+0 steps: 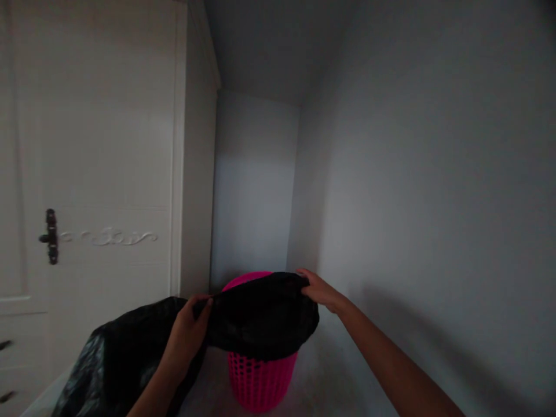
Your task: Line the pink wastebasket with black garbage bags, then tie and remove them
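A soft black item (264,315), bag-like and glossy in parts, stretches between both hands; its exact kind is hard to make out in the dim light. My left hand (189,330) pinches its edge left of the basket, thumb against fingers. More of the item hangs down at the lower left, beyond my left forearm. At its upper right edge, my right hand (319,289) grips it with the fingers partly hidden. Behind and below it stands a pink perforated plastic basket (260,382), upright. The black item covers much of the basket's rim and opening.
On the left is a white wardrobe (108,145) with a dark door handle (51,237) and drawers low down. A pale wall (434,174) runs along the right, close to my right arm. The basket stands on a light floor (330,376) near the corner.
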